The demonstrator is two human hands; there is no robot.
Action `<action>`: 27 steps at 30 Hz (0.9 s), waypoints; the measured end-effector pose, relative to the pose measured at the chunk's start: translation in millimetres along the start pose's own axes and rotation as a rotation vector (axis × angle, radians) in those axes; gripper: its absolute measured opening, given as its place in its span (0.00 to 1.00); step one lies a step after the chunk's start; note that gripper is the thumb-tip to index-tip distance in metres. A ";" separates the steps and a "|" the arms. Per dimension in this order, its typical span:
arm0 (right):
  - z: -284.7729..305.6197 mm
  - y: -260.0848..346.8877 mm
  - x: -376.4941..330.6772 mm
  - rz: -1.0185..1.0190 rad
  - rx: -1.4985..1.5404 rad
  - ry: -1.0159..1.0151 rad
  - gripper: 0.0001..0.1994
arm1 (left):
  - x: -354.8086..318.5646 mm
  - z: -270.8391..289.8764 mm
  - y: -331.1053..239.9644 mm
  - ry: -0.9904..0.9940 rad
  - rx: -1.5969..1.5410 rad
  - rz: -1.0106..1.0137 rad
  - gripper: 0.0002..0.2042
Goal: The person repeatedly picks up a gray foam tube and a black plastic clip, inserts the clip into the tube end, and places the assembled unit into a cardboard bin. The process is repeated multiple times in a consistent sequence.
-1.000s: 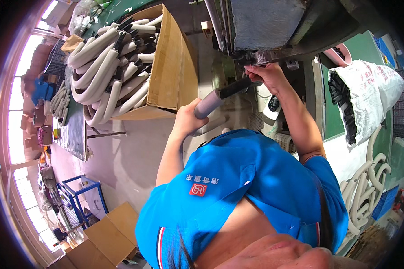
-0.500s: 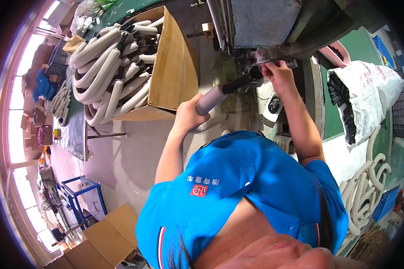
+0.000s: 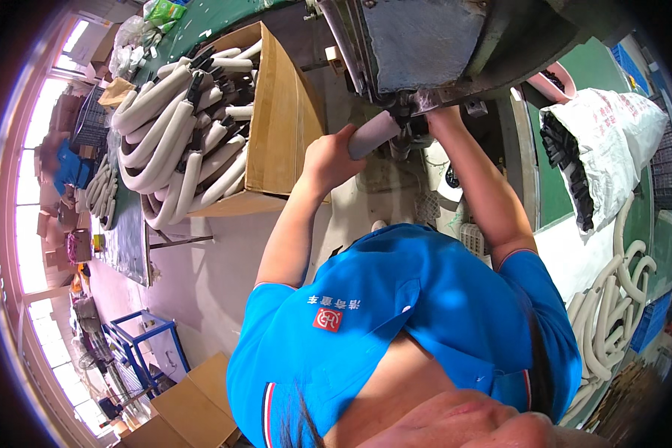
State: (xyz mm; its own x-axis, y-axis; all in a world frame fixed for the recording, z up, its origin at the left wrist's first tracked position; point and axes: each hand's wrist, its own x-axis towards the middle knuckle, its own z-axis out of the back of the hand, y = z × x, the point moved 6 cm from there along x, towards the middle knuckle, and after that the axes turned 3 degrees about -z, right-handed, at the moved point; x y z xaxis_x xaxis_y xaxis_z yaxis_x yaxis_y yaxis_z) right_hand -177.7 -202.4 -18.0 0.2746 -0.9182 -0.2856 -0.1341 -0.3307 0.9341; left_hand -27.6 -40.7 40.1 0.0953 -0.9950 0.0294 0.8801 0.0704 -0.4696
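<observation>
Grey foam-covered tube [image 3: 373,134], tilted, end up against a dark machine [image 3: 440,37] overhead. Left hand [image 3: 330,158] wrapped around tube's lower end, fingers curled tight. Right hand [image 3: 434,119] at the machine end by the fitting, finger state impossible to tell. Just left, open cardboard box [image 3: 280,119] heaped with pale curved tubes [image 3: 179,142]. Pale concrete floor [image 3: 201,276] below; blue metal rack [image 3: 138,347], flat cartons [image 3: 194,403], bright windows [image 3: 22,224] along the left. White sack [image 3: 612,142] at right.
</observation>
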 end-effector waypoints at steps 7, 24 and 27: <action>-5.9 11.0 -8.4 0.194 -0.179 -0.015 0.27 | -5.1 -10.3 9.7 0.163 -0.113 0.094 0.28; 9.3 11.2 -33.1 0.208 -0.057 -0.175 0.25 | 13.2 -5.3 6.7 0.194 -0.029 -0.062 0.23; 15.5 1.9 -31.3 0.154 -0.094 -0.226 0.25 | 15.2 -1.1 5.2 0.215 0.043 -0.088 0.23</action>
State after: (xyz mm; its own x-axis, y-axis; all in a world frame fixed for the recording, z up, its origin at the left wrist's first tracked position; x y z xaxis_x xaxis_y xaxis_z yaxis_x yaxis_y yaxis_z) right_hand -201.2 -177.6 -10.7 0.0371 -0.9849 -0.1691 -0.0661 -0.1713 0.9830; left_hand -22.2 -55.6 37.2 -0.0799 -0.9893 -0.1222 0.9002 -0.0190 -0.4350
